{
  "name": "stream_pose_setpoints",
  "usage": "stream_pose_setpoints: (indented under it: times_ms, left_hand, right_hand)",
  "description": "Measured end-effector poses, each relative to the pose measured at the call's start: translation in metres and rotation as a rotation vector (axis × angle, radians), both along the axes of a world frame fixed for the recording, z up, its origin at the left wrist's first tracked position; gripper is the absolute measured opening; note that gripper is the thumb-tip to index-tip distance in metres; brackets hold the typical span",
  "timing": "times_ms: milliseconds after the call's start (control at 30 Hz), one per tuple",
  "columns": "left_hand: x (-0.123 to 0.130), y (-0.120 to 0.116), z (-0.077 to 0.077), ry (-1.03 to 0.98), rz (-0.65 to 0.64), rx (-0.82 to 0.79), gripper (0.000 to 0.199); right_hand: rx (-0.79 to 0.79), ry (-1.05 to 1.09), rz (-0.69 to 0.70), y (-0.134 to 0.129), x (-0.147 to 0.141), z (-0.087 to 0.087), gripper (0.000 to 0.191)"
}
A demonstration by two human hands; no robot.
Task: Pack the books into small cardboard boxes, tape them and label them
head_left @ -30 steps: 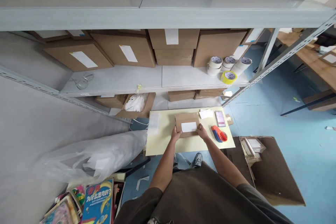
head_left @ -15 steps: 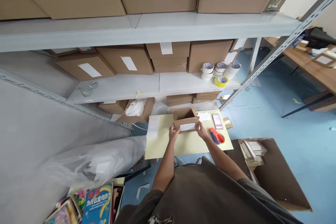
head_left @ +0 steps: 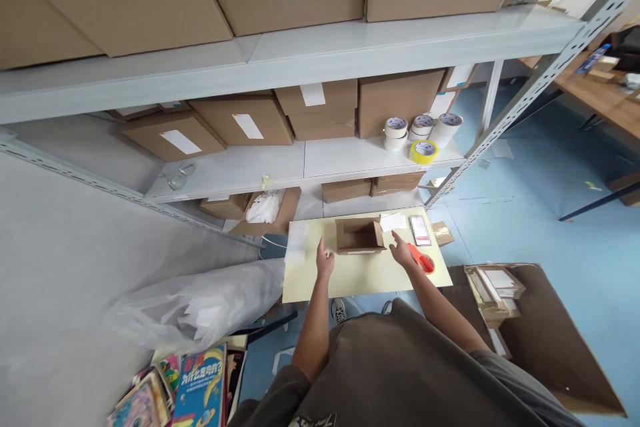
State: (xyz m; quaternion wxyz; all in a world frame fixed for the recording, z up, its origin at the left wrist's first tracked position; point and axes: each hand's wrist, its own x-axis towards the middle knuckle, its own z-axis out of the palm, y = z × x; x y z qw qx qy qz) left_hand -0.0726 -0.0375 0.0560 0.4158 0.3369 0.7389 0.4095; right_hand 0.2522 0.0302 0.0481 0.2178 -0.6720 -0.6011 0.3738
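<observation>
A small open cardboard box (head_left: 359,236) stands on the pale yellow table (head_left: 360,272), its opening facing up. My left hand (head_left: 325,259) hovers just left of the box, fingers apart, holding nothing. My right hand (head_left: 401,251) is just right of it, also empty and apart from it. An orange and blue tape dispenser (head_left: 421,259) lies beside my right hand. A white slip (head_left: 393,221) and a phone (head_left: 419,230) lie behind it.
Grey metal shelves hold labelled cardboard boxes (head_left: 323,109) and tape rolls (head_left: 423,135). A clear plastic roll (head_left: 200,300) and books (head_left: 200,387) lie at the left. A large open carton with flat items (head_left: 530,327) sits on the blue floor at the right.
Both hands held the box and tipped it upright with its opening up. Now they have let go and drawn back to either side of it.
</observation>
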Motion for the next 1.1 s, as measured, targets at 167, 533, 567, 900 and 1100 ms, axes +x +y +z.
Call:
stream_pose_setpoints:
  times_ms: [167,533,567,900,1100]
  left_hand:
    - [0.030,0.045,0.037,0.124,-0.284,0.154,0.048]
    - [0.020,0.045,0.020,0.462,-0.575,-0.153,0.099]
    - [0.018,0.043,0.016,0.478,-0.588,-0.196,0.109]
    - [0.030,0.047,-0.007,0.436,-0.570,-0.307,0.067]
    - [0.037,0.043,-0.015,0.396,-0.449,-0.242,0.047]
  right_hand:
    - [0.166,0.127,0.183,0.027,-0.049,0.039,0.063]
    - [0.026,-0.237,0.462,0.023,-0.051,0.017,0.087]
    - [-0.029,-0.277,0.462,0.023,-0.047,0.014,0.097]
    - [-0.136,-0.474,0.473,0.052,-0.065,-0.002,0.153]
    - [-0.307,-0.522,0.463,0.085,-0.090,-0.013,0.166]
